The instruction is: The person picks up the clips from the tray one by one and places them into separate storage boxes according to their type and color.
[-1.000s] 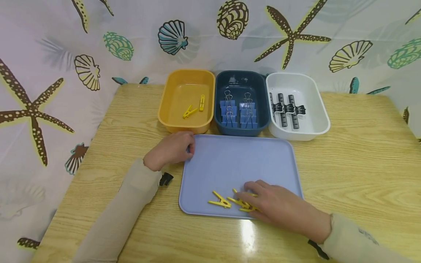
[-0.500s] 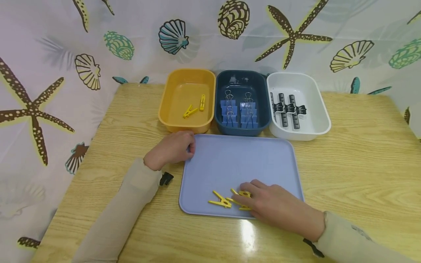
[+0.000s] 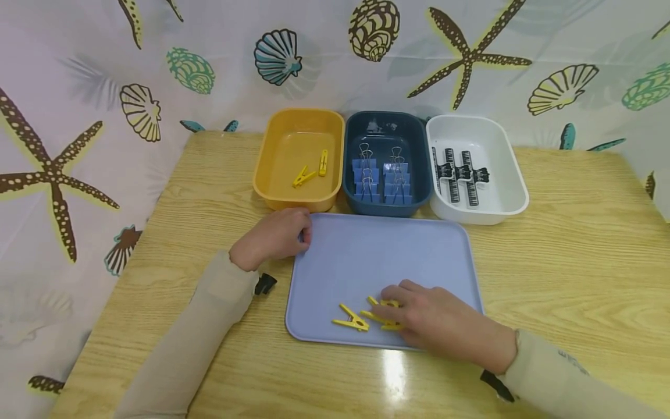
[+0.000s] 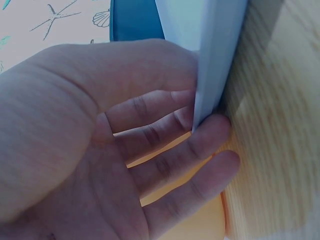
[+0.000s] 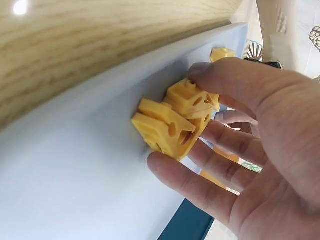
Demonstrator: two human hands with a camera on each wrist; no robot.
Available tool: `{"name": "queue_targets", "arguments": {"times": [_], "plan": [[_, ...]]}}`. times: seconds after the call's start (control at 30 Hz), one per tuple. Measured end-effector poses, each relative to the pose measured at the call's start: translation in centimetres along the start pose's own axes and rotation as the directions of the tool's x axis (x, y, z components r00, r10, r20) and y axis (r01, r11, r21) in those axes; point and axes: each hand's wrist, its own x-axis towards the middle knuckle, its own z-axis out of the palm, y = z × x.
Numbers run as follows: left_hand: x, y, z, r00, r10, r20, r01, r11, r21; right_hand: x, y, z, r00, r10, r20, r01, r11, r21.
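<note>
At the tray's far left corner, my left hand [image 3: 277, 235] grips the rim of the light blue tray [image 3: 382, 256]. The left wrist view shows the thumb over the tray [image 4: 212, 65] and fingertips at its underside. My right hand [image 3: 439, 320] is low over the tray's near side, its thumb and fingers curled round a cluster of yellow clothespins [image 5: 167, 125]. Part of that cluster is hidden under the hand in the head view. Just left of it, another yellow clothespin [image 3: 353, 319] lies apart on the tray.
Behind the tray stand three bins: a yellow bin [image 3: 285, 148] with two clothespins, a dark blue bin [image 3: 387, 125] with several blue binder clips [image 3: 366, 180], and a white bin [image 3: 505, 186] with several black-and-white clips [image 3: 463, 173]. They stand on a wooden table [image 3: 576, 233] before a patterned cloth.
My right hand has shifted slightly left over the clothespins, and the ones under its fingers have moved a little. The left hand has kept its hold on the tray.
</note>
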Motion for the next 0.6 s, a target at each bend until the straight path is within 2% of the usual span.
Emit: {"name": "queue_targets", "arguments": {"times": [0.23, 0.6], "plan": [[0.07, -0.15, 0.15, 1.000, -0.001, 0.000, 0.001, 1.000, 0.000, 0.25, 0.22, 0.10, 0.998, -0.030, -0.060, 0.029, 0.999, -0.016], [0.11, -0.28, 0.21, 1.000, -0.002, -0.005, 0.002, 1.000, -0.006, 0.97, 0.79, 0.37, 0.993, -0.026, -0.116, 0.024, 0.999, -0.023]]}}
